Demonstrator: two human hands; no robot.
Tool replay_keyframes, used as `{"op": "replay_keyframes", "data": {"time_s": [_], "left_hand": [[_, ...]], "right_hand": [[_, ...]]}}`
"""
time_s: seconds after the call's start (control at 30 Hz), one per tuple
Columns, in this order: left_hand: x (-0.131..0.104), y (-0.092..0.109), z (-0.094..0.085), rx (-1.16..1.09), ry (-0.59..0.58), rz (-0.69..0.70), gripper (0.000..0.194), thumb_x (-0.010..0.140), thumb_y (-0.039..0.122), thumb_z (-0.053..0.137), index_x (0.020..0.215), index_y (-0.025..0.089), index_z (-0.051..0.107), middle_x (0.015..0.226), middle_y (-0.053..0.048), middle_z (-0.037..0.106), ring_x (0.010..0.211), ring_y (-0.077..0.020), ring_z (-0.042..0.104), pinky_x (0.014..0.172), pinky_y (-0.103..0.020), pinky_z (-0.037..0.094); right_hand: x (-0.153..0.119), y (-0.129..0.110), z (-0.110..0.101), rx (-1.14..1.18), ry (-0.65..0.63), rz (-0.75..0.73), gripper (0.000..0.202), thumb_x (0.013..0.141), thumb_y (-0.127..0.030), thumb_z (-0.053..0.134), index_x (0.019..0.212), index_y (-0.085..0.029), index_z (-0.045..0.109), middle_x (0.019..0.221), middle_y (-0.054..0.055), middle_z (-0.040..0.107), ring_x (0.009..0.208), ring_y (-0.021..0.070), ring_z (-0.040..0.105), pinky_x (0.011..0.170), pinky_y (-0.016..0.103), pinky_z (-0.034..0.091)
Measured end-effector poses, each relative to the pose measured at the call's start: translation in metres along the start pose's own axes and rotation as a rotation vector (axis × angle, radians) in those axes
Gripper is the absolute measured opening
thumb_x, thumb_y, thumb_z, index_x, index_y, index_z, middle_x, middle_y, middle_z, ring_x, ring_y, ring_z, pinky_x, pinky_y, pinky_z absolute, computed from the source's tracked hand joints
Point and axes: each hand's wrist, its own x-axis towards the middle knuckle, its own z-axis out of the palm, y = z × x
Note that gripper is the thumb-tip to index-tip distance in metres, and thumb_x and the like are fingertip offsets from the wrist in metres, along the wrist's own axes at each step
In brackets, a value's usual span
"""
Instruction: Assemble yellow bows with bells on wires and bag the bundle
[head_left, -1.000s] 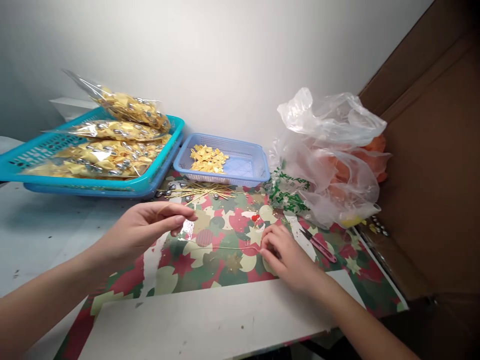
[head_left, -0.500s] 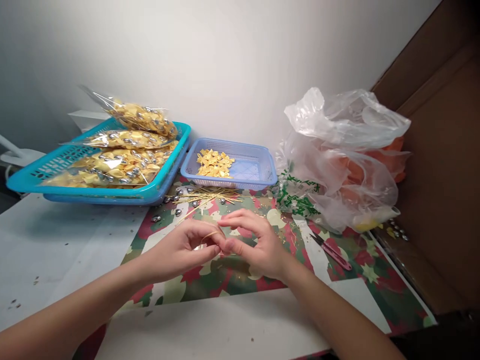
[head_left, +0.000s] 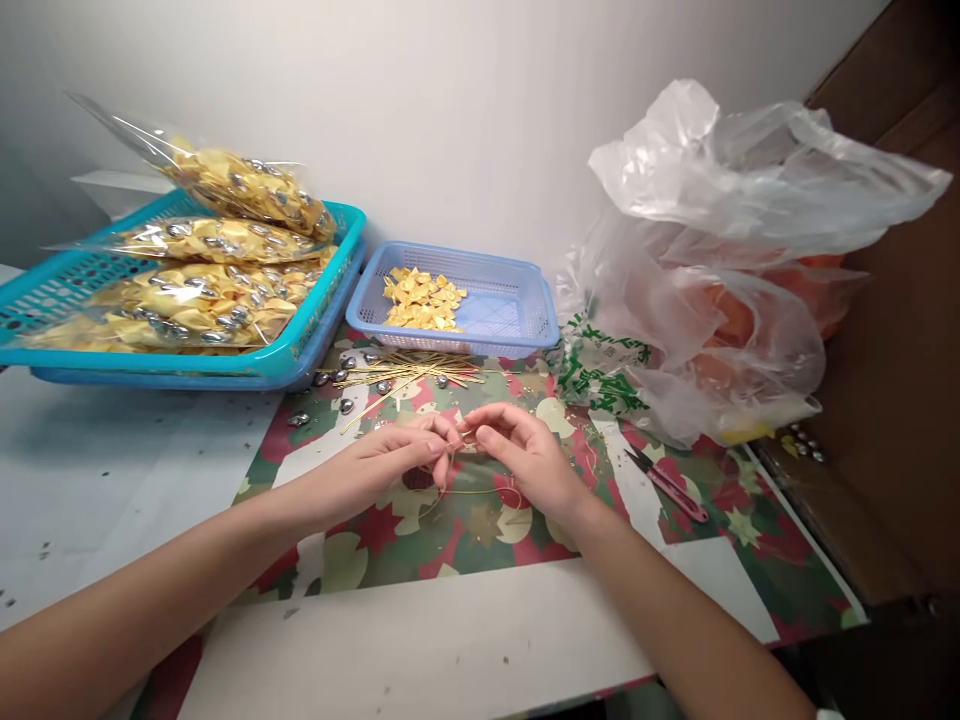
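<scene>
My left hand (head_left: 394,455) and my right hand (head_left: 529,455) meet fingertip to fingertip above the patterned sheet. A thin gold cord (head_left: 480,491) runs between them, pinched in the fingers of both, and a loose loop of it hangs below. Just beyond the hands lies a bundle of gold cords (head_left: 412,370) on the sheet, with several silver heart-shaped beads (head_left: 346,406) around it. Behind that, a small blue basket (head_left: 517,347) holds a pile of small yellow pieces (head_left: 424,298).
At the left, a turquoise basket (head_left: 277,362) carries clear bags (head_left: 247,195) packed with yellow and silver pieces. Crumpled plastic bags (head_left: 720,180) bulge at the right. Pink-handled thread snips (head_left: 675,490) lie right of my right hand, and a brown panel (head_left: 900,350) stands beyond.
The cord's loop has come off my left fingers and now hangs beneath both hands. My fingertips have shifted closer together around it. The camera view has moved slightly nearer the table.
</scene>
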Motion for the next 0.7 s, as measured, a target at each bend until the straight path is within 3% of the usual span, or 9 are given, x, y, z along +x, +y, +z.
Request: {"op": "replay_keyframes", "data": {"time_s": [0.07, 0.17, 0.23, 0.3, 0.5, 0.6, 0.7], "left_hand": [[0.000, 0.000, 0.001, 0.006, 0.022, -0.010, 0.046, 0.096, 0.046, 0.039, 0.067, 0.020, 0.064, 0.106, -0.005, 0.060, 0.108, -0.0226, 0.050, 0.080, -0.026, 0.045], [0.000, 0.000, 0.003, 0.057, 0.029, -0.023, 0.047, 0.096, 0.046, 0.039, 0.065, 0.022, 0.064, 0.086, -0.005, 0.063, 0.115, -0.0250, 0.049, 0.092, -0.030, 0.043], [-0.001, 0.000, 0.004, 0.095, 0.027, -0.022, 0.047, 0.095, 0.046, 0.038, 0.063, 0.023, 0.063, 0.074, -0.004, 0.062, 0.113, -0.0256, 0.050, 0.098, -0.033, 0.040], [-0.001, 0.001, 0.005, 0.121, 0.029, -0.019, 0.046, 0.094, 0.046, 0.039, 0.061, 0.023, 0.062, 0.071, -0.004, 0.061, 0.116, -0.0265, 0.048, 0.100, -0.034, 0.038], [0.000, 0.002, 0.008, 0.046, 0.002, -0.072, 0.047, 0.094, 0.050, 0.040, 0.061, 0.023, 0.060, 0.084, -0.006, 0.064, 0.134, -0.0282, 0.032, 0.107, -0.036, 0.029], [0.001, 0.000, 0.007, -0.043, -0.001, -0.062, 0.049, 0.092, 0.056, 0.042, 0.062, 0.023, 0.062, 0.097, -0.007, 0.065, 0.129, -0.0294, 0.036, 0.105, -0.036, 0.031], [0.002, -0.003, 0.010, -0.307, 0.005, -0.013, 0.055, 0.089, 0.067, 0.037, 0.066, 0.022, 0.059, 0.107, -0.007, 0.061, 0.113, -0.0283, 0.048, 0.090, -0.037, 0.043]], "right_hand": [[-0.002, -0.001, 0.001, -0.162, 0.050, -0.131, 0.018, 0.086, -0.031, 0.061, 0.103, -0.024, 0.064, 0.107, 0.004, 0.065, 0.100, 0.0179, 0.061, 0.086, 0.035, 0.052], [-0.007, -0.004, 0.005, -0.467, 0.083, -0.405, 0.026, 0.083, -0.020, 0.062, 0.108, -0.027, 0.065, 0.113, 0.005, 0.062, 0.109, 0.0210, 0.056, 0.090, 0.039, 0.049], [-0.010, -0.007, 0.007, -0.569, 0.044, -0.499, 0.028, 0.082, -0.017, 0.060, 0.108, -0.026, 0.065, 0.115, 0.005, 0.063, 0.109, 0.0220, 0.055, 0.094, 0.043, 0.046], [-0.011, -0.010, 0.009, -0.611, -0.001, -0.497, 0.024, 0.082, -0.017, 0.059, 0.104, -0.024, 0.065, 0.112, 0.005, 0.064, 0.106, 0.0219, 0.055, 0.094, 0.043, 0.044], [-0.011, -0.012, 0.010, -0.697, -0.064, -0.303, 0.020, 0.075, -0.015, 0.066, 0.095, -0.019, 0.062, 0.102, 0.005, 0.058, 0.102, 0.0214, 0.049, 0.089, 0.039, 0.043], [-0.010, -0.009, 0.011, -0.679, -0.063, -0.317, 0.007, 0.081, -0.014, 0.064, 0.079, -0.021, 0.067, 0.090, 0.003, 0.060, 0.091, 0.0186, 0.049, 0.086, 0.037, 0.041], [-0.007, -0.005, 0.010, -0.531, 0.041, -0.325, 0.015, 0.084, -0.015, 0.063, 0.074, -0.023, 0.071, 0.078, 0.000, 0.061, 0.086, 0.0167, 0.050, 0.085, 0.036, 0.040]]}}
